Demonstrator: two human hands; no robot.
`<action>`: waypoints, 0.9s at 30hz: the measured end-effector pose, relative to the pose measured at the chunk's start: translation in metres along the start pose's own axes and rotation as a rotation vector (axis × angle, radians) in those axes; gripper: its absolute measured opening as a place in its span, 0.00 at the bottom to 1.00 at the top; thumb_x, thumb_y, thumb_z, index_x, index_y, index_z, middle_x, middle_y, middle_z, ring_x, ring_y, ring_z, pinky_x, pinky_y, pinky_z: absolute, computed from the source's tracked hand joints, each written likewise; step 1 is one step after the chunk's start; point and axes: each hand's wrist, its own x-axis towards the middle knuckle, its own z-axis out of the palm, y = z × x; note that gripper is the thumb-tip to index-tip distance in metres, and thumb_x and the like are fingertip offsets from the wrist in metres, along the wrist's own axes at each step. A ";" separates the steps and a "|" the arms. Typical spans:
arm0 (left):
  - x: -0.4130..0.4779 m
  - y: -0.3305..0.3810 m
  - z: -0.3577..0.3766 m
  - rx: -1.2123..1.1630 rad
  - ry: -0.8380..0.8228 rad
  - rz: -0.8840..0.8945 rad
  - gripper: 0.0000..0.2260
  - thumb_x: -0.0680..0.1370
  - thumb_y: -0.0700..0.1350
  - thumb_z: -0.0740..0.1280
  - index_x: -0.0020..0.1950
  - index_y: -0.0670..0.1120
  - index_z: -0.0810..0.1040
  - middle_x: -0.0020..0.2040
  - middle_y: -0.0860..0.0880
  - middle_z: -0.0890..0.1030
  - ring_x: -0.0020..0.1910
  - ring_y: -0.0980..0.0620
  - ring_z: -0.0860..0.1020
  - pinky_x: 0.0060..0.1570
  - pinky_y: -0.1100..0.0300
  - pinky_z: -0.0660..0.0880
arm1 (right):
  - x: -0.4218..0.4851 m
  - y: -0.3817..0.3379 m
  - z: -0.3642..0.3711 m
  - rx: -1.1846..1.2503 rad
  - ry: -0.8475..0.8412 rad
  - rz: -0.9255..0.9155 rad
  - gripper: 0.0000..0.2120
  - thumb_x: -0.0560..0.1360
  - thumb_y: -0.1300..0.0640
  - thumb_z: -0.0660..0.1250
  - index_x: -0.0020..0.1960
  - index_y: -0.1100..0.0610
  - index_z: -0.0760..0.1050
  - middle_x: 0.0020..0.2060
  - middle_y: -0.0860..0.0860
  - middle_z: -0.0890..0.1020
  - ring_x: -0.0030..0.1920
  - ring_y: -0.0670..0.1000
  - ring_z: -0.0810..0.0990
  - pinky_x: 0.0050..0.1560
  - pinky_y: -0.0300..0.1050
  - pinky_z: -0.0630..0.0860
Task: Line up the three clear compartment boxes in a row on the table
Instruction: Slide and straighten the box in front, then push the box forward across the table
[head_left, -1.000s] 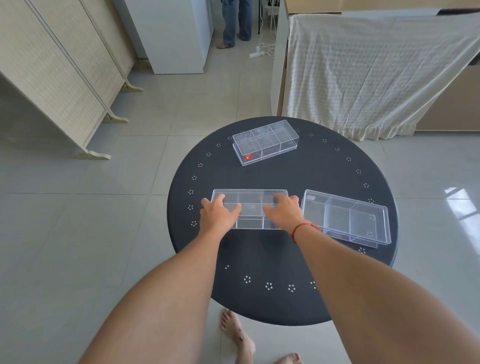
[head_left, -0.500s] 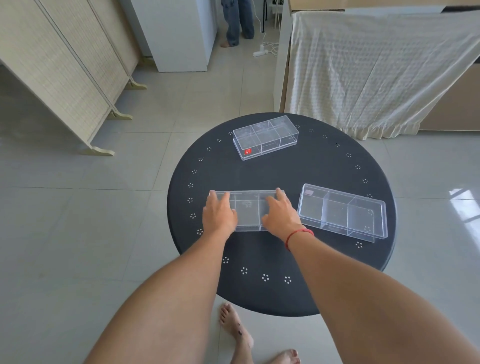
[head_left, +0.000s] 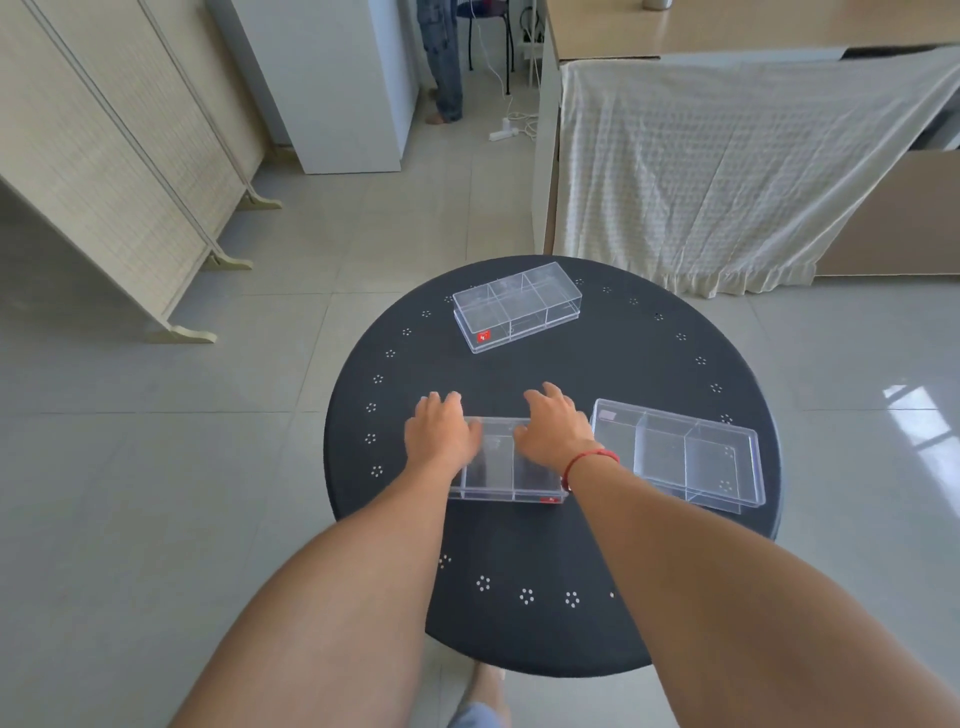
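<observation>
Pulling the middle box (head_left: 506, 470) nearer me, my left hand (head_left: 441, 434) and right hand (head_left: 553, 431) now lie flat, fingers spread on it; the right box (head_left: 680, 454) sits at three o'clock, the far box (head_left: 517, 306) at twelve, unaligned.

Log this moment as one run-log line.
left hand: on near box | right hand: on near box | right box: beside, askew | far box: apart | row: not formed

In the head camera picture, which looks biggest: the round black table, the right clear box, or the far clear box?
1. Round black table.
2. Right clear plastic compartment box.
3. Far clear plastic compartment box.
The far box may only look smaller because it sits farther away.
</observation>
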 end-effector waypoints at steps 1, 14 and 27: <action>0.009 0.003 -0.006 0.010 0.001 -0.003 0.19 0.79 0.51 0.60 0.67 0.44 0.72 0.65 0.45 0.75 0.67 0.44 0.70 0.61 0.49 0.69 | 0.008 -0.002 -0.006 0.005 0.002 0.012 0.25 0.77 0.56 0.63 0.72 0.57 0.65 0.77 0.57 0.58 0.74 0.60 0.63 0.69 0.56 0.65; 0.156 0.030 -0.050 -0.012 -0.057 0.079 0.21 0.80 0.54 0.61 0.69 0.45 0.70 0.66 0.44 0.75 0.65 0.42 0.73 0.60 0.48 0.71 | 0.128 -0.024 -0.061 0.030 0.049 0.120 0.19 0.76 0.56 0.64 0.66 0.59 0.69 0.67 0.57 0.70 0.67 0.60 0.71 0.63 0.55 0.70; 0.209 0.024 -0.024 -0.067 -0.132 0.145 0.21 0.82 0.55 0.55 0.73 0.51 0.69 0.79 0.46 0.58 0.74 0.46 0.65 0.65 0.48 0.68 | 0.188 -0.020 -0.044 -0.048 -0.049 0.076 0.22 0.78 0.58 0.60 0.71 0.57 0.66 0.75 0.55 0.63 0.77 0.56 0.59 0.73 0.55 0.63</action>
